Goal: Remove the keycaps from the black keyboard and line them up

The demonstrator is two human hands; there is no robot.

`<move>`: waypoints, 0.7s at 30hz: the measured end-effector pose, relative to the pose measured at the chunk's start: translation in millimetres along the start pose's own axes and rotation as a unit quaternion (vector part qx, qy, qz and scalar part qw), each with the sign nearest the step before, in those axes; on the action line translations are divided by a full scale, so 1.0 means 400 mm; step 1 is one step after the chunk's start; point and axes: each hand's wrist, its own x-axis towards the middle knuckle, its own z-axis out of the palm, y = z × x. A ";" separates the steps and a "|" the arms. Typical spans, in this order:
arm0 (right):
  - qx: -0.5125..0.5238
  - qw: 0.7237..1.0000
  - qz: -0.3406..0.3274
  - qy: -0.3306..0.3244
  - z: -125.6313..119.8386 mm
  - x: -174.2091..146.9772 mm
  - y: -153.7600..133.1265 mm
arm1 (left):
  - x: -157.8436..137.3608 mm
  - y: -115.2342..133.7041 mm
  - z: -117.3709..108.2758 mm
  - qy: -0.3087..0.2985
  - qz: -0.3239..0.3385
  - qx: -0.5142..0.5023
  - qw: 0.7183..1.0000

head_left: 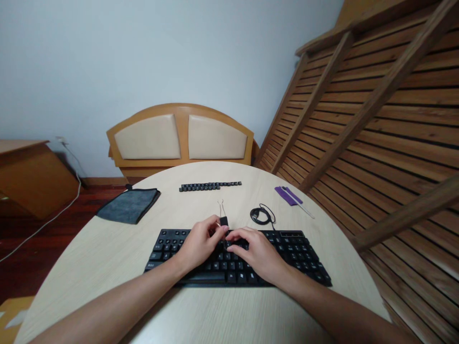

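A black keyboard (206, 277) lies across the near part of the table, with bare patches among its upper rows of keys. My left hand (201, 241) is closed over those rows, pinching a wire keycap puller (224, 221) by its black handle. Two thin wire prongs stick up from the handle, and more wire points down toward the keys. Close beside it, my right hand (256, 246) rests over the keyboard with thumb and forefinger curled together at the puller's lower end. Whatever lies between those fingertips is too small to make out.
Loose keycaps (201, 186) stand in two rows beyond the keyboard. A coiled black cable (261, 215) lies behind its right half. On the right are a purple cloth (287, 196) and a thin brush-like stick (304, 209). A dark grey folded cloth (127, 205) sits at left on the round table (89, 272).
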 end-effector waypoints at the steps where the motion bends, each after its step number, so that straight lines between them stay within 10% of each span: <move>1: -0.004 1.000 0.003 0.002 0.001 0.000 0.001 | -0.001 0.002 -0.001 -0.002 0.001 0.007 1.000; 21: 0.004 1.000 0.009 -0.008 -0.043 0.008 0.001 | 0.004 0.002 -0.004 0.054 -0.014 0.001 0.998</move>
